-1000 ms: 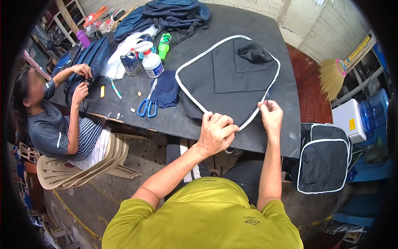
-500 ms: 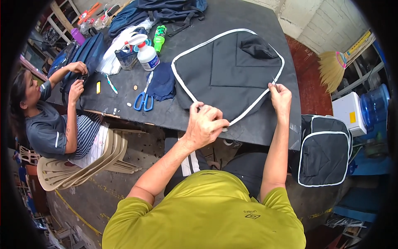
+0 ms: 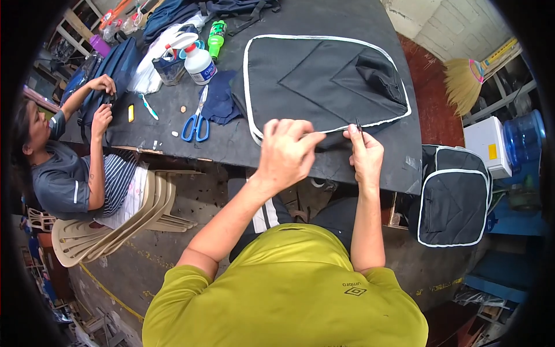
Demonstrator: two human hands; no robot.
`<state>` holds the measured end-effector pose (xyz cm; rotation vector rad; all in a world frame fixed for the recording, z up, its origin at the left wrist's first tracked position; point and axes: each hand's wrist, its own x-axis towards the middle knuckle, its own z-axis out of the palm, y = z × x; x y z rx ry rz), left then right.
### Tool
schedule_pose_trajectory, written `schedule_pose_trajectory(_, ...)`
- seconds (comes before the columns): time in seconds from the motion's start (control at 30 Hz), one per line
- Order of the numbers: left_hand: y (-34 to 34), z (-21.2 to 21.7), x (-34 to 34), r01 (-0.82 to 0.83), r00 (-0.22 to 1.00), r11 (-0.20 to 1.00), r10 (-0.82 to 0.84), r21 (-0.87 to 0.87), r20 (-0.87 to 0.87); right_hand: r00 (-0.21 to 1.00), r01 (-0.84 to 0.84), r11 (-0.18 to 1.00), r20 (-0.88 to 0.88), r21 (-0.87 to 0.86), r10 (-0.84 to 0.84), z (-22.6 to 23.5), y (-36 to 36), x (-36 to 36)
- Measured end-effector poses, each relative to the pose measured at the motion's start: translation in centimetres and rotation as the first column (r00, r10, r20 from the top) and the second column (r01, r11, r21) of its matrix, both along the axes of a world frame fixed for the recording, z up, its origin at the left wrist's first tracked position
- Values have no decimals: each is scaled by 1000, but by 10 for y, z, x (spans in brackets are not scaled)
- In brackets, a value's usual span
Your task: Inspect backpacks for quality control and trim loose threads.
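Dark worktable (image 3: 173,130), both hands' fingers (image 3: 300,136) pinched shut on black white-piped panel (image 3: 300,75) (near edge).

Lighting is even, diffuse daylight; I see no hard glare. My fingers (image 3: 312,139) cast only soft, faint shadows on the dark counter (image 3: 347,17). Focus is sharp at centre. The fisheye lens bends straight edges toward the rim, and a black vignette closes the corners. The counter's matte surface shows a dull sheen.
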<state>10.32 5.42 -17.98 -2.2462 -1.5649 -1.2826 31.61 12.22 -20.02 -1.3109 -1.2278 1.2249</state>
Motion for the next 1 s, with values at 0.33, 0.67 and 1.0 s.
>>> schedule_pose_trajectory(0.33,15,-20,34,-35,999,999,35,-3,30,1000,11,995,-18,96,-10,-38,16,7)
schedule_pose_trajectory(0.67,36,-1,38,29,990,999,-24,-39,136,970,-121,966,-180,227,164,-36,6,7)
schedule_pose_trajectory(1.0,32,-35,31,129,991,992,-129,-15,-30,963,98,853,168,512,-212,35,62,97)
